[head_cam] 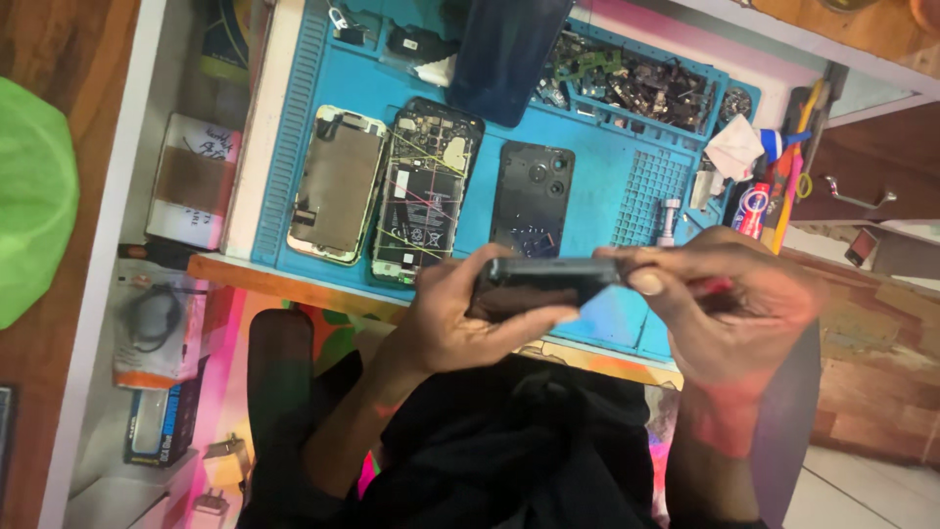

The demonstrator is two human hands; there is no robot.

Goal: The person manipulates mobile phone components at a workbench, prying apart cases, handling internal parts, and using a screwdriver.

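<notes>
Both hands are holding a dark phone (553,272) edge-on over the near edge of the bench, its long axis running 9 to 3 o'clock. Left hand (460,318) is gripping the 9 o'clock end, fingers curled under and thumb lying along the lower edge. Right hand (729,304) is closing on the 3 o'clock end, thumb pressing on top; something red is showing inside its palm, too hidden to name. At 12 o'clock from the phone, on the blue mat (607,186), three things are lying with long axes 12 to 6: a black back cover (532,196), an opened phone with its board showing (424,191), a metal-backed screen panel (338,184)
</notes>
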